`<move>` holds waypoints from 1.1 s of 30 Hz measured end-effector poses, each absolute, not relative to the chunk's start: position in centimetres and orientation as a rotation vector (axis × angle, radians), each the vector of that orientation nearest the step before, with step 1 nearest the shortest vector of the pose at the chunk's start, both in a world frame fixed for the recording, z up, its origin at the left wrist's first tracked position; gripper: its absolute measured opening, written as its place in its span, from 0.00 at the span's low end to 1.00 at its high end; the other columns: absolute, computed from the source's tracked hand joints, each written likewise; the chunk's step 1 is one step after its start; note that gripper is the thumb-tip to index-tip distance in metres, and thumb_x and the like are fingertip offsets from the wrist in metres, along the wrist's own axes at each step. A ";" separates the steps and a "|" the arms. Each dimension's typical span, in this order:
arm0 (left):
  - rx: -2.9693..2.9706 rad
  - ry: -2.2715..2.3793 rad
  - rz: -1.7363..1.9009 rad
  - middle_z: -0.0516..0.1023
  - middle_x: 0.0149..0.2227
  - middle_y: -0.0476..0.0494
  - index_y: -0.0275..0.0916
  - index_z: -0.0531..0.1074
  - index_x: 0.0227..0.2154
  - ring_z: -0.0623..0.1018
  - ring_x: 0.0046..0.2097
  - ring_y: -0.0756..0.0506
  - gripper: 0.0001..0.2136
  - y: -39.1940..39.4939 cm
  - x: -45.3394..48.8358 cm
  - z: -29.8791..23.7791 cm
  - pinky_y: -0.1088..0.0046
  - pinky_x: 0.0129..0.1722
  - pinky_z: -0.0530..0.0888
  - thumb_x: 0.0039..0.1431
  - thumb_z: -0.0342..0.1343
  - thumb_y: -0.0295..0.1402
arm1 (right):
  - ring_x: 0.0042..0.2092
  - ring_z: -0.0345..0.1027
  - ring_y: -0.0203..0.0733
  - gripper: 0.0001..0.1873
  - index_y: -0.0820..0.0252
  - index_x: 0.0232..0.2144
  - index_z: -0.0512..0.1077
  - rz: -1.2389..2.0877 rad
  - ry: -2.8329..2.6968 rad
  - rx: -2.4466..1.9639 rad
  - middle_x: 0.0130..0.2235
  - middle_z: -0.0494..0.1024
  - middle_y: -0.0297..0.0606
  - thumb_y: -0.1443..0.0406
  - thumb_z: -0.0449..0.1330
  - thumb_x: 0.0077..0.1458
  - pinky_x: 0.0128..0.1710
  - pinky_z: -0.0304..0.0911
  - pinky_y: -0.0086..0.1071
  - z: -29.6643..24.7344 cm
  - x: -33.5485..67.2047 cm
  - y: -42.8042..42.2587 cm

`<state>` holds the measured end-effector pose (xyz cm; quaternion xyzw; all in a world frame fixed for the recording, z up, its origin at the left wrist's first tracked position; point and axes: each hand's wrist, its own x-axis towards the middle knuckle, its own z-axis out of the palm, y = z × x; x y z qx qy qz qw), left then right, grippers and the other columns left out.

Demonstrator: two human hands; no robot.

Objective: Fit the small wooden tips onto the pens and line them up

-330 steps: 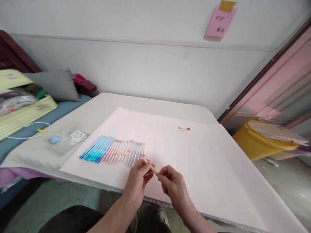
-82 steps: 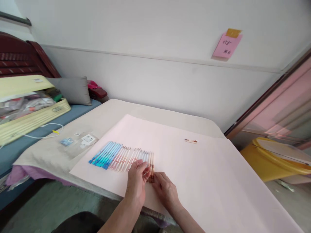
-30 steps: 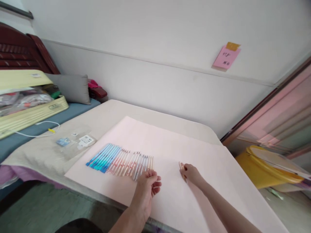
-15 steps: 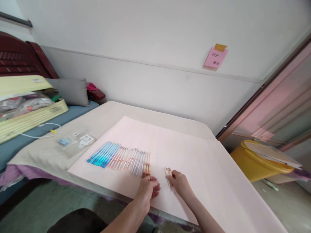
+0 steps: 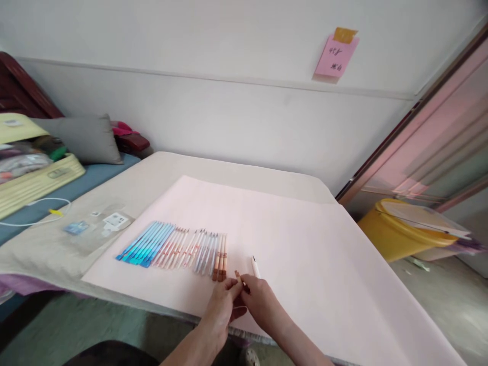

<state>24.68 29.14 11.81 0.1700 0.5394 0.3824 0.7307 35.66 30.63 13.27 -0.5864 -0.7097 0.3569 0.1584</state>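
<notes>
Close to the table's front edge, my left hand point(image 5: 223, 302) and my right hand point(image 5: 263, 300) meet with fingertips pinched together. Between them is a slim pen point(image 5: 238, 275) with a brown end; most of it is hidden by the fingers. A white pen point(image 5: 255, 267) with a dark tip sticks out beyond my right hand; whether it is held or lies on the sheet I cannot tell. Left of the hands, a row of pens is laid side by side: blue ones point(image 5: 147, 244), pale red-patterned ones point(image 5: 177, 248), greyish ones point(image 5: 206, 252), and brown-ended ones point(image 5: 220, 259).
A pale pink sheet point(image 5: 305, 244) covers much of the table. Clear packaging with labels point(image 5: 115, 220) lies at the left. Further left are an open yellow case point(image 5: 57, 175) and a grey pillow point(image 5: 82, 140). A yellow bin point(image 5: 385, 234) stands at the right.
My right hand has moved left with a pen to meet my left hand. The left hand has come off the brown-ended pens at the row's right end. The view has shifted slightly.
</notes>
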 end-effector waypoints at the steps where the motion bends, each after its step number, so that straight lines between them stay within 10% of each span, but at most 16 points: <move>1: 0.353 1.203 0.858 0.73 0.24 0.49 0.37 0.67 0.27 0.73 0.26 0.52 0.15 29.3 24.7 11.7 0.75 0.28 0.67 0.42 0.61 0.42 | 0.26 0.67 0.33 0.08 0.59 0.29 0.69 1.083 -2.026 -1.666 0.27 0.76 0.35 0.69 0.50 0.49 0.27 0.55 0.25 13.4 35.8 30.7; 10: 0.349 1.157 0.918 0.74 0.25 0.46 0.36 0.65 0.25 0.75 0.27 0.51 0.10 29.0 24.4 12.1 0.78 0.25 0.66 0.46 0.57 0.38 | 0.35 0.71 0.42 0.11 0.60 0.36 0.66 0.361 -2.212 -2.107 0.38 0.74 0.43 0.65 0.46 0.55 0.31 0.58 0.30 12.0 38.1 32.7; 21: 0.309 1.155 0.958 0.74 0.25 0.46 0.37 0.64 0.28 0.74 0.26 0.52 0.10 29.2 23.9 12.0 0.78 0.25 0.66 0.46 0.57 0.36 | 0.34 0.70 0.44 0.10 0.61 0.33 0.67 0.374 -2.181 -2.182 0.33 0.76 0.46 0.68 0.46 0.52 0.30 0.56 0.32 11.3 38.5 34.0; 33: 0.222 1.058 0.968 0.76 0.28 0.44 0.36 0.66 0.29 0.75 0.28 0.51 0.10 29.6 23.7 12.7 0.77 0.28 0.69 0.45 0.59 0.35 | 0.15 0.54 0.28 0.06 0.60 0.25 0.65 1.508 -1.560 -1.606 0.16 0.62 0.25 0.65 0.51 0.46 0.15 0.46 0.24 14.5 38.0 33.0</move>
